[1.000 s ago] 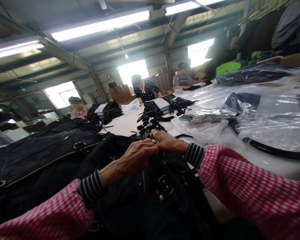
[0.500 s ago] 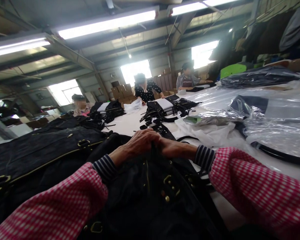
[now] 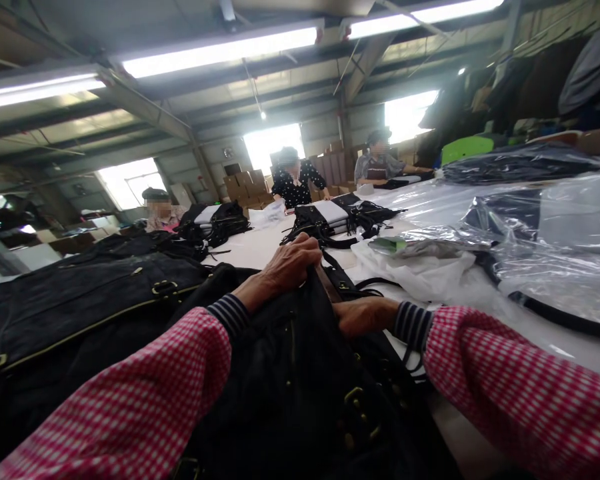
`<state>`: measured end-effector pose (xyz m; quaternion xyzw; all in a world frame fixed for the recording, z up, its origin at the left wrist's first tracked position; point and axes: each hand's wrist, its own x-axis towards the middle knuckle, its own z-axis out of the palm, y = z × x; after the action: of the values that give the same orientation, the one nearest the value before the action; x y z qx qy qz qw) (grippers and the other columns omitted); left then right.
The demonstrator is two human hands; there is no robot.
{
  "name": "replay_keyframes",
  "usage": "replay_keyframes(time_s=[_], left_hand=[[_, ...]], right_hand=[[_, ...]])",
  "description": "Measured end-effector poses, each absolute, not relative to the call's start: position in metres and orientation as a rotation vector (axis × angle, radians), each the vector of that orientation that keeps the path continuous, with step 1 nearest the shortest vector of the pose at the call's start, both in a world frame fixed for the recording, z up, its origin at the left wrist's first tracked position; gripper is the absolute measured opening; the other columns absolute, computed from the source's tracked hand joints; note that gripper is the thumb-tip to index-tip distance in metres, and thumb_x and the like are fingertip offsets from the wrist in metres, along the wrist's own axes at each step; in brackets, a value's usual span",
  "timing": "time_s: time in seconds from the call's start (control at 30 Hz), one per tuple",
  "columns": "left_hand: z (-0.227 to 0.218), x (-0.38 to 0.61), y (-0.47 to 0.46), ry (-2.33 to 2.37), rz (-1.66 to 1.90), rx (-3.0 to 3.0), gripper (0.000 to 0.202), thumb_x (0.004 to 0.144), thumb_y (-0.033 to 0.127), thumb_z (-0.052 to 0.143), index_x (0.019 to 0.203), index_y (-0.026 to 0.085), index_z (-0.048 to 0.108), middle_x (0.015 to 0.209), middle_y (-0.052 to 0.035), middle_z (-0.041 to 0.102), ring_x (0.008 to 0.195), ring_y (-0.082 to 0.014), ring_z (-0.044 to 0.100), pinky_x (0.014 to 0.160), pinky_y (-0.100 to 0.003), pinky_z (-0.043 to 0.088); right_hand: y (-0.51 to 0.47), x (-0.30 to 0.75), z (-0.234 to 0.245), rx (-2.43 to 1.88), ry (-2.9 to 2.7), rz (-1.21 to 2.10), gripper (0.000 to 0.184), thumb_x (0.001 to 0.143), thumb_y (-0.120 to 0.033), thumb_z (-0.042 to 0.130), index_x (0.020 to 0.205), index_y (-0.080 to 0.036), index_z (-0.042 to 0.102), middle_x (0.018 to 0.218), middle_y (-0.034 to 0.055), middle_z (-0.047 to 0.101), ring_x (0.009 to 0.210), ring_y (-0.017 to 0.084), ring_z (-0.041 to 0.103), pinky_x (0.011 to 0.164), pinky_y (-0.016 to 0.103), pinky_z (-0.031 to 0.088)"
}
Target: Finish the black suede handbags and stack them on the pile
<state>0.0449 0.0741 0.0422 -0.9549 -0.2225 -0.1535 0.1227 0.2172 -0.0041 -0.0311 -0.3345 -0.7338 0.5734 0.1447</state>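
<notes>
A black bag [image 3: 280, 393] with gold-coloured buckles and a zip lies right in front of me. My left hand [image 3: 287, 270] is closed on the far end of its top edge, fingers curled over the black material. Along the same edge, closer to me and to the right, is my right hand [image 3: 363, 315]. Its fingers go down behind the bag's edge, so I cannot see whether they grip anything. Between the two hands shows a brownish strip of the bag's zip edge [image 3: 327, 283].
More black bags [image 3: 90, 300] lie on the left. Stacked black bags with pale sheets [image 3: 327, 213] stand farther along the white table [image 3: 257, 243]. Clear plastic wrapping [image 3: 580, 233] covers the right side. Several co-workers, one in a dotted top [image 3: 295, 187], are beyond the table.
My hands were together at the bag's top edge. My right hand has come away from the left, down and toward me, and the brownish zip edge now shows between them.
</notes>
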Motion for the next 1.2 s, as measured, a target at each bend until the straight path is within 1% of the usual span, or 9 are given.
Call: replay_keyframes(time_s=[0.2, 0.37, 0.47, 0.57, 0.67, 0.8, 0.93, 1.07, 1.2], left_hand=[[-0.001, 0.020, 0.085, -1.186, -0.517, -2.820, 0.032, 0.096, 0.034, 0.051, 0.127, 0.025, 0.052, 0.130, -0.0059, 0.060, 0.121, -0.0245, 0.054, 0.101, -0.039, 0.046], [-0.021, -0.002, 0.108, -1.526, -0.288, -2.752, 0.052, 0.096, 0.055, 0.046, 0.133, 0.018, 0.052, 0.133, -0.0171, 0.059, 0.128, -0.0369, 0.051, 0.104, -0.052, 0.041], [-0.031, -0.009, 0.129, -1.604, -0.216, -2.771, 0.058, 0.096, 0.061, 0.041, 0.137, 0.021, 0.052, 0.136, -0.0165, 0.059, 0.129, -0.0374, 0.051, 0.103, -0.052, 0.041], [-0.037, -0.016, 0.148, -1.642, -0.137, -2.831, 0.060, 0.096, 0.066, 0.034, 0.134, 0.025, 0.057, 0.130, -0.0127, 0.064, 0.122, -0.0337, 0.057, 0.100, -0.045, 0.043], [-0.037, -0.026, 0.158, -1.594, -0.076, -2.888, 0.050, 0.096, 0.061, 0.039, 0.127, 0.029, 0.063, 0.122, -0.0086, 0.068, 0.114, -0.0301, 0.060, 0.097, -0.039, 0.043], [-0.029, -0.037, 0.159, -1.485, -0.094, -2.875, 0.038, 0.093, 0.052, 0.052, 0.122, 0.032, 0.065, 0.118, -0.0071, 0.067, 0.111, -0.0300, 0.057, 0.094, -0.039, 0.041], [-0.013, -0.035, 0.151, -1.495, -0.258, -2.755, 0.053, 0.094, 0.067, 0.042, 0.105, 0.021, 0.065, 0.096, -0.0101, 0.062, 0.100, -0.0295, 0.057, 0.087, -0.039, 0.042], [0.004, -0.027, 0.141, -1.363, -0.609, -2.519, 0.063, 0.089, 0.078, 0.043, 0.097, 0.018, 0.059, 0.092, -0.0092, 0.055, 0.095, -0.0277, 0.054, 0.086, -0.038, 0.042], [-0.022, -0.019, 0.137, -1.198, -0.583, -2.548, 0.050, 0.095, 0.066, 0.045, 0.107, 0.019, 0.056, 0.106, -0.0108, 0.057, 0.109, -0.0286, 0.049, 0.094, -0.040, 0.040]], right_hand=[[-0.023, 0.234, -0.035, -0.947, -1.863, 1.667, 0.007, 0.067, -0.020, 0.064, 0.067, -0.013, 0.062, 0.063, -0.0043, 0.055, 0.055, 0.008, 0.042, 0.052, 0.021, 0.034], [-0.039, 0.236, -0.038, -0.981, -1.502, 1.664, 0.013, 0.070, -0.023, 0.064, 0.081, -0.017, 0.062, 0.071, -0.0023, 0.060, 0.060, 0.011, 0.052, 0.054, 0.021, 0.039], [-0.032, 0.237, -0.033, -1.162, -1.421, 1.379, 0.023, 0.083, -0.041, 0.059, 0.089, -0.018, 0.061, 0.084, 0.0033, 0.066, 0.075, 0.016, 0.062, 0.055, 0.022, 0.043], [-0.009, 0.234, -0.028, -1.400, -1.390, 1.129, 0.045, 0.089, -0.060, 0.056, 0.107, -0.019, 0.059, 0.111, 0.0106, 0.068, 0.098, 0.023, 0.066, 0.059, 0.025, 0.048], [0.019, 0.225, -0.034, -1.554, -1.344, 1.001, 0.056, 0.082, -0.059, 0.068, 0.117, -0.017, 0.058, 0.119, 0.0143, 0.068, 0.102, 0.025, 0.067, 0.066, 0.029, 0.051], [0.041, 0.212, -0.044, -1.512, -1.254, 1.176, 0.035, 0.078, -0.043, 0.075, 0.092, -0.012, 0.066, 0.089, 0.0128, 0.072, 0.075, 0.022, 0.068, 0.063, 0.030, 0.050], [0.035, 0.213, -0.036, -1.352, -1.293, 1.272, 0.026, 0.075, -0.035, 0.073, 0.089, -0.014, 0.068, 0.081, 0.0083, 0.072, 0.069, 0.021, 0.066, 0.064, 0.032, 0.051], [0.019, 0.228, -0.029, -1.370, -1.562, 0.738, 0.024, 0.078, -0.039, 0.070, 0.089, -0.018, 0.070, 0.089, 0.0058, 0.071, 0.080, 0.022, 0.063, 0.071, 0.032, 0.049], [0.019, 0.237, -0.051, -1.493, -1.745, 0.371, 0.015, 0.090, -0.032, 0.056, 0.091, -0.020, 0.064, 0.088, 0.0046, 0.066, 0.079, 0.020, 0.059, 0.074, 0.031, 0.042]])
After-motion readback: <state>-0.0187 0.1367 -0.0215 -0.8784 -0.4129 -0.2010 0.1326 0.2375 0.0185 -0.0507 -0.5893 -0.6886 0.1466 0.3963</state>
